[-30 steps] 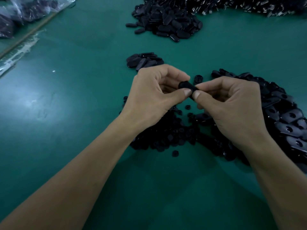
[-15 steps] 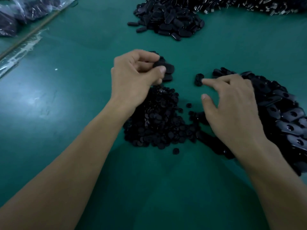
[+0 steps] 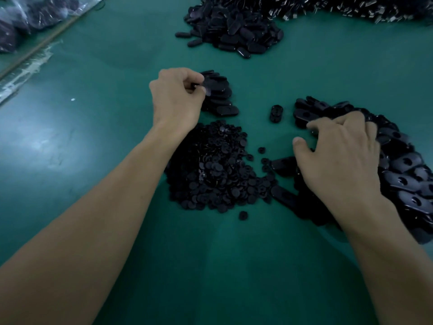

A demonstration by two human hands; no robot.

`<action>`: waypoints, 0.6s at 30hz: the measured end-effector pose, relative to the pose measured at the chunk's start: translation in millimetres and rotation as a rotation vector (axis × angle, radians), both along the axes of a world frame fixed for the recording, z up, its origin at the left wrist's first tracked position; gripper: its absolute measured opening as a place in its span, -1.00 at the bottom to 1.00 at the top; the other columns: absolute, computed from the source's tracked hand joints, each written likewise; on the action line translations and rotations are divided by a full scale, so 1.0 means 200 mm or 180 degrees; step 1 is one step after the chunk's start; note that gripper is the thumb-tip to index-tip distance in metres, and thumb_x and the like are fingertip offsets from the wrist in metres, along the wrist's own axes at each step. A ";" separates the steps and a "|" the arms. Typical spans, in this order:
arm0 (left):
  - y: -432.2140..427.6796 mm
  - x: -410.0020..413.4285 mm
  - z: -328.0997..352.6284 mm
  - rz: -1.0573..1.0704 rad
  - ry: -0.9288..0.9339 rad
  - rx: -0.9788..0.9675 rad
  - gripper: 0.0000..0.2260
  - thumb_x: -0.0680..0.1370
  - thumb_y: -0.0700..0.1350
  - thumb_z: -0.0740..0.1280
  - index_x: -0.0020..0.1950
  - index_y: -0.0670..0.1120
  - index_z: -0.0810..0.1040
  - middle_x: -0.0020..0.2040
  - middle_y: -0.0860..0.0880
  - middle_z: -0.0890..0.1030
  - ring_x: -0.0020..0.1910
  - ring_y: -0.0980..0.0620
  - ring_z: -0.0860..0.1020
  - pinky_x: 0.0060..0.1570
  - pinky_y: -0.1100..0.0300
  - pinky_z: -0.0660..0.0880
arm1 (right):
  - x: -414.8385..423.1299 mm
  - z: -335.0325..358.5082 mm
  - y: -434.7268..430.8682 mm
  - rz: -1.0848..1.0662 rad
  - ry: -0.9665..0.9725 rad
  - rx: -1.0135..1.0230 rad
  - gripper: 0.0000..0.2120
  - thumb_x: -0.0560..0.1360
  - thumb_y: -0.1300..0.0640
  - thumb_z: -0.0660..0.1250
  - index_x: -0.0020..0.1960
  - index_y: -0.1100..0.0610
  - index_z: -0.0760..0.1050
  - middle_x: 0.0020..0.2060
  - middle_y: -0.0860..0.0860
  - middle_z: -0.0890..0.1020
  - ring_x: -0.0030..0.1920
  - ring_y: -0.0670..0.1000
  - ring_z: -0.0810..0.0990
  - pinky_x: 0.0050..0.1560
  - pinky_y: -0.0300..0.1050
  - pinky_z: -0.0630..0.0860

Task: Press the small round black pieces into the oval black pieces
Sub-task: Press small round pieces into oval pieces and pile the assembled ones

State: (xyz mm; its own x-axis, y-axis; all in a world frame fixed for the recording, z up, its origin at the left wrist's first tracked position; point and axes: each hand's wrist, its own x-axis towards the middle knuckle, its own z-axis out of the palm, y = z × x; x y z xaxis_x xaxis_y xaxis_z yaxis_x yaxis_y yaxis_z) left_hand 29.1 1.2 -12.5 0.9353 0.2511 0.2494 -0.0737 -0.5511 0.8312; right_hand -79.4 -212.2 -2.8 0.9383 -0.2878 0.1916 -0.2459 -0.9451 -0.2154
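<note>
Black oval piece (image 3: 208, 86) is sitting pinched in the left hand (image 3: 178, 99) at 11 o'clock, just over the small stack (image 3: 222, 103). The right hand (image 3: 339, 160) is lying thumb-wide on the holed oval pile (image 3: 403, 165) at 3 o'clock, and I cannot tell if it is gripping anything. The round pieces (image 3: 210, 170) are lying heaped at centre on the green surface (image 3: 93, 137), so the risk is loose overlapping ovals sliding under that hand, dragging extras and mixing into the rounds.

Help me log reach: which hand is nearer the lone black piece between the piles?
Right. The right hand sits just right of the lone black piece; the left hand is farther, off to its left.
</note>
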 end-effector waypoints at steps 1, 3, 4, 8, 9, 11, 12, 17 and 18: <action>0.00 0.00 0.00 0.0008 0.0052 0.0062 -0.84 0.55 -0.16 0.44 0.11 0.00 0.71 -0.07 0.08 0.68 -0.11 0.18 0.63 0.10 0.25 0.60 | 0.00 0.00 0.00 -0.0082 -0.0081 -0.0030 -0.57 0.60 -0.10 0.26 0.34 0.15 0.50 0.22 0.21 0.40 0.27 0.27 0.31 0.27 0.18 0.27; 0.00 -0.01 -0.01 0.0012 0.0188 0.0176 -0.80 0.56 -0.10 0.43 0.18 0.04 0.70 -0.01 0.08 0.68 -0.02 0.11 0.64 0.16 0.15 0.60 | 0.00 0.00 -0.01 -0.0250 -0.0092 -0.0116 -0.54 0.60 -0.15 0.23 0.32 0.16 0.50 0.25 0.22 0.39 0.29 0.28 0.28 0.28 0.20 0.23; 0.00 -0.01 -0.01 0.0021 0.0245 0.0252 -0.77 0.57 -0.07 0.43 0.21 0.07 0.68 0.04 0.07 0.68 0.03 0.07 0.64 0.19 0.09 0.59 | 0.00 0.00 -0.01 -0.0304 -0.0011 -0.0152 -0.54 0.61 -0.14 0.21 0.31 0.17 0.51 0.27 0.23 0.39 0.30 0.29 0.27 0.28 0.20 0.22; 0.00 -0.03 -0.01 0.0040 0.0407 0.0637 -0.71 0.57 0.03 0.39 0.30 0.15 0.63 0.28 0.10 0.63 0.25 0.01 0.56 0.14 0.06 0.53 | 0.00 -0.01 -0.02 -0.0205 0.0187 -0.0177 -0.65 0.64 0.03 0.18 0.30 0.18 0.53 0.27 0.25 0.46 0.26 0.34 0.35 0.27 0.20 0.27; 0.00 -0.04 -0.01 0.0027 0.0457 0.0770 -0.71 0.57 0.05 0.39 0.30 0.16 0.62 0.32 0.09 0.60 0.31 0.00 0.52 0.15 0.03 0.53 | 0.00 -0.01 -0.03 -0.0149 0.0159 -0.0160 -0.67 0.64 0.08 0.18 0.33 0.16 0.53 0.26 0.25 0.48 0.24 0.35 0.38 0.26 0.20 0.29; 0.00 -0.04 -0.01 -0.0063 0.0512 0.0883 -0.71 0.57 0.08 0.38 0.29 0.14 0.63 0.34 0.05 0.59 0.36 -0.05 0.48 0.24 -0.07 0.51 | 0.00 -0.01 -0.03 -0.0060 0.0065 -0.0076 -0.68 0.63 0.14 0.21 0.34 0.13 0.54 0.24 0.24 0.51 0.23 0.36 0.41 0.24 0.20 0.33; 0.00 -0.05 -0.01 -0.0121 0.0490 0.0835 -0.71 0.58 0.07 0.39 0.29 0.12 0.64 0.33 0.05 0.60 0.37 -0.05 0.47 0.29 -0.08 0.49 | 0.01 -0.01 -0.04 -0.0014 0.0005 -0.0024 -0.69 0.63 0.17 0.22 0.33 0.13 0.56 0.23 0.24 0.52 0.22 0.36 0.42 0.23 0.20 0.35; -0.03 -0.10 0.02 -0.0236 0.0063 0.0444 -0.79 0.58 -0.05 0.38 0.20 0.09 0.69 0.12 0.17 0.67 0.10 0.22 0.53 0.16 0.29 0.47 | 0.03 -0.02 -0.05 0.0230 -0.0306 0.0238 -0.72 0.63 0.26 0.23 0.26 0.16 0.61 0.15 0.23 0.62 0.09 0.32 0.56 0.20 0.21 0.50; -0.04 -0.11 0.03 -0.0272 0.0015 0.0347 -0.83 0.58 -0.07 0.39 0.12 0.10 0.71 0.03 0.23 0.66 -0.02 0.31 0.53 0.05 0.42 0.44 | 0.03 -0.02 -0.06 0.0268 -0.0374 0.0301 -0.71 0.63 0.27 0.23 0.27 0.15 0.61 0.12 0.23 0.64 0.02 0.32 0.58 0.16 0.22 0.53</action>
State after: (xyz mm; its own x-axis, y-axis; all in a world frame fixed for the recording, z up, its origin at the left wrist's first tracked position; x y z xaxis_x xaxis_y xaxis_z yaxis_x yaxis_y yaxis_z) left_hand 6.8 -6.5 -6.6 0.9533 0.1422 0.2666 -0.1205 -0.6301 0.7671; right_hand -72.9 -223.3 -6.8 0.9326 -0.2309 0.2772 -0.1344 -0.9355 -0.3269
